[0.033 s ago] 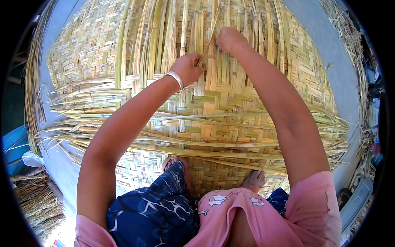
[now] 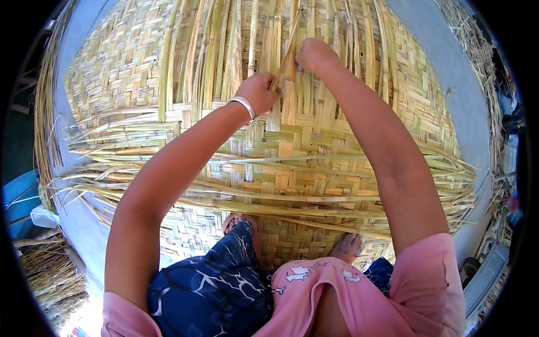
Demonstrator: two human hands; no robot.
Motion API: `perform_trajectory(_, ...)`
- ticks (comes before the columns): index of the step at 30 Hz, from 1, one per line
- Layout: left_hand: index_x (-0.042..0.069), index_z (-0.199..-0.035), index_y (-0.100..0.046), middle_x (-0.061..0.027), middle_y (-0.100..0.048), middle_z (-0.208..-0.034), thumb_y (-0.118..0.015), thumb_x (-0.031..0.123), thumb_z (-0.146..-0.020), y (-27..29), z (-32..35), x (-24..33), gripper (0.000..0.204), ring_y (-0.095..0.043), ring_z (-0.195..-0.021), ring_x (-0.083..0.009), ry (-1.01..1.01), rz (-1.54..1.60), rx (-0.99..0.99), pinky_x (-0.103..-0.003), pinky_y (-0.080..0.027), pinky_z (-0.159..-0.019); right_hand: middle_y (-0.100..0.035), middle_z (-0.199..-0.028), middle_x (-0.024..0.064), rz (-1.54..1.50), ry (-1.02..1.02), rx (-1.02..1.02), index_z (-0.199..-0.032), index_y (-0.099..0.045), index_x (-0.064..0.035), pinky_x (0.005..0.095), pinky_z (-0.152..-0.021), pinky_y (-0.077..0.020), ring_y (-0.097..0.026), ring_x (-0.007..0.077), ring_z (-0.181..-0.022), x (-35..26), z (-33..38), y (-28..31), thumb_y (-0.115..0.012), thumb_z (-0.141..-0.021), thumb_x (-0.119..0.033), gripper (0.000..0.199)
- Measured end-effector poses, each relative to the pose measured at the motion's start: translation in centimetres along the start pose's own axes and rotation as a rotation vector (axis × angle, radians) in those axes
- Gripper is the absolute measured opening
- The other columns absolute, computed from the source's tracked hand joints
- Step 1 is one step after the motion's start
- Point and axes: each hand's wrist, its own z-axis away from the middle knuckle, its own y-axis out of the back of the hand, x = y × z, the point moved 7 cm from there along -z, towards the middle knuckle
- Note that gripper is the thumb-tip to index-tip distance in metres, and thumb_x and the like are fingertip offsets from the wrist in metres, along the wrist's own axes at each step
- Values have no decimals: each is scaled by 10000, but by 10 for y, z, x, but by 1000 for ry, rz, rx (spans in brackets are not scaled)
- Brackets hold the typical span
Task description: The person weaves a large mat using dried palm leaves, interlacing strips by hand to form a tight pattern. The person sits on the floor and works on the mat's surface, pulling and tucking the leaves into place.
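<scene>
A large woven mat of flat, yellow-green plant strips spreads beneath me. My left hand, with a pale bracelet on its wrist, is closed on a brownish strip that slants up and away between my hands. To its right and slightly farther off, my right hand is closed beside that strip, above the lengthwise strips; its fingertips are hidden, and what they hold cannot be made out. Loose lengthwise strips lie side by side at the far part of the mat.
Loose crosswise strips lie over the mat near my feet, their ends sticking out at both sides. A bundle of long stalks stands at the left edge. Dry stalks are heaped at lower left. A blue object sits nearby.
My left hand has shifted very slightly to the right. The right hand and the strips look almost the same.
</scene>
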Motion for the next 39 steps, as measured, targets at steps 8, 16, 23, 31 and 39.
perform_trajectory(8,6,-976,-611,-109,-669,-807,-606,124,-823,-10,-2,-14,193,-627,-681,-177,114,305,-49,-315,-510,-628,-642,-888,169,-516,-31,57,-1063,-588,27,350,-723,-523,-640,251,-895,17,6,-1,-588,-838,-240,349)
perform_trajectory(16,11,-991,-551,-71,-667,-875,-530,70,-868,-4,14,-10,138,-609,-752,-119,127,417,47,-258,-513,-621,-591,-935,64,-989,-167,-227,-1171,-503,-26,323,-690,-543,-614,148,-867,17,28,-19,-624,-860,-355,468)
perform_trajectory(23,-20,-957,-601,-148,-680,-815,-555,126,-839,-8,2,-19,193,-654,-688,-212,163,348,75,-327,-519,-629,-604,-966,19,-1211,-56,-307,-1107,-584,-71,302,-756,-525,-601,130,-921,9,39,-19,-643,-864,-341,368)
perform_trajectory(31,-16,-865,-621,-69,-630,-731,-554,89,-838,-14,-10,10,127,-566,-638,-141,-90,-29,-175,-296,-479,-619,-615,-1051,50,-1573,-30,-380,-1155,-553,-28,319,-808,-515,-604,160,-936,6,53,-30,-625,-887,-285,378)
perform_trajectory(39,-14,-958,-658,-86,-654,-780,-549,58,-814,-27,-17,-4,195,-588,-691,-140,68,72,-410,-293,-493,-677,-598,-1031,105,-1339,-89,164,-1144,-553,22,277,-766,-539,-616,187,-897,54,115,-48,-594,-901,-125,287)
